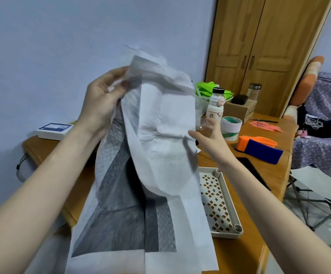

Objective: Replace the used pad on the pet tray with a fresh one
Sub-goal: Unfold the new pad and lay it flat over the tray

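Observation:
A white pad (160, 135) with a grey quilted centre hangs in the air in front of me, partly unfolded and creased. My left hand (105, 99) grips its top left corner up high, fingers curled round the edge. My right hand (208, 135) is at the pad's right edge at mid height with fingers spread, and its thumb touches the edge. The cream pet tray (229, 202) with a lattice grid lies on the wooden table below. The hanging pad hides most of the tray's left side.
On the table (239, 252) behind the pad stand a small bottle (216, 105), a tape roll (230, 127), a cardboard box (237, 110) and an orange and blue tool (259, 148). A white box (54, 130) lies at the back left. A folding stool (318, 186) stands to the right.

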`<state>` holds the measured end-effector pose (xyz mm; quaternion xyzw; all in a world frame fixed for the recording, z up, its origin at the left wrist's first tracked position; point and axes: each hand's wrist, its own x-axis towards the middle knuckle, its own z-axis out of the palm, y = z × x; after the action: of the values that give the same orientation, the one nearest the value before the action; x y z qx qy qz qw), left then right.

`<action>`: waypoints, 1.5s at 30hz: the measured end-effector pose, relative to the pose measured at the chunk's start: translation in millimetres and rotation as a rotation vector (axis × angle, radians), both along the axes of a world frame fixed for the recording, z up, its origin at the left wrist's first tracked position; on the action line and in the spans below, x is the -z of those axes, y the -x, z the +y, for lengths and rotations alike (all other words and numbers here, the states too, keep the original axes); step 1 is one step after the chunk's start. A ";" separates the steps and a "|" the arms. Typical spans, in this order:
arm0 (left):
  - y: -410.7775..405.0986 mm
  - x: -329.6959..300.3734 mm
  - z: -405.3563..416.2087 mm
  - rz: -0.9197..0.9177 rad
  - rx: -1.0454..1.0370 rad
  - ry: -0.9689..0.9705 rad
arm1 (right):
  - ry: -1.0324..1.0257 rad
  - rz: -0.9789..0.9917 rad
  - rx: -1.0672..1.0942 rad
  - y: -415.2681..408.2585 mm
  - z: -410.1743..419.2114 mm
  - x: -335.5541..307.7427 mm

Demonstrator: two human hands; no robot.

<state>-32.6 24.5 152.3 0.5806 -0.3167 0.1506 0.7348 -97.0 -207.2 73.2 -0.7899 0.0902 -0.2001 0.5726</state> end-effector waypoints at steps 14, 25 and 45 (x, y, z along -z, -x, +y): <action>-14.8 5.3 17.9 0.240 0.194 0.090 | -0.629 0.029 -0.437 1.5 15.2 -21.9; -14.7 13.5 16.1 0.295 0.005 -0.027 | -0.440 -0.195 -0.123 13.3 9.7 -50.3; -19.0 -14.5 12.0 -0.132 -0.493 -0.244 | -0.056 -0.140 -0.007 57.0 -5.3 -108.9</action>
<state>-13.5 36.5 166.8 0.7132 -0.2290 0.3230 0.5785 -154.0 -212.6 182.1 -0.7578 0.0529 -0.2504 0.6002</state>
